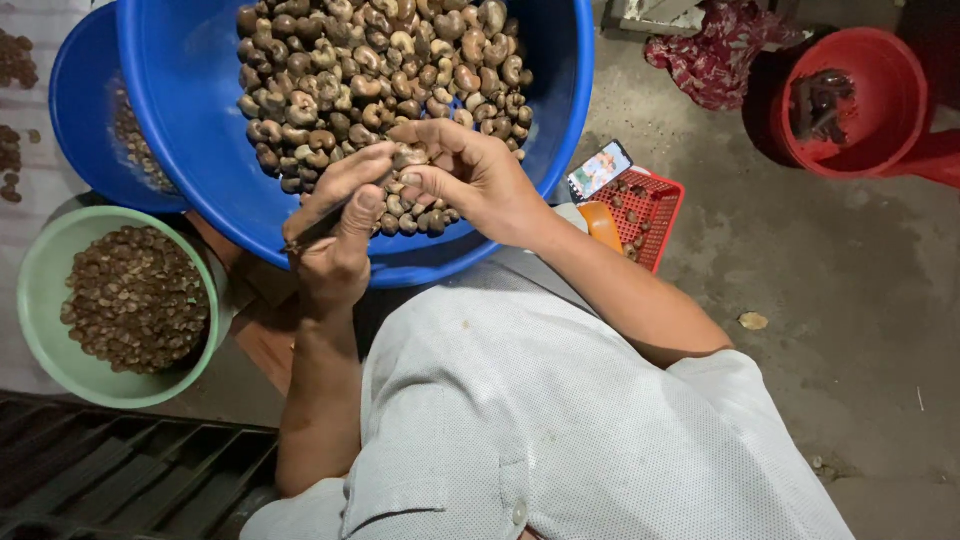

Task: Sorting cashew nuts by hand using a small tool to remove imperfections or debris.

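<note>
A big blue basin (200,120) holds a heap of brown-grey cashew nuts (370,70). Both hands meet over its near edge. My right hand (470,175) pinches one cashew nut (410,156) between thumb and fingers. My left hand (335,235) is closed around a thin dark tool (298,240), its thumb and forefinger pressed against the same nut. My grey dotted shirt (560,420) fills the bottom of the view.
At left a green bowl (35,290) holds small dark pieces. A second blue basin (80,110) lies under the big one. To the right are a red basket (660,215) with a phone (600,170), a red bucket (880,100), a red cloth (720,50), and a dark grate (110,470) on the concrete floor.
</note>
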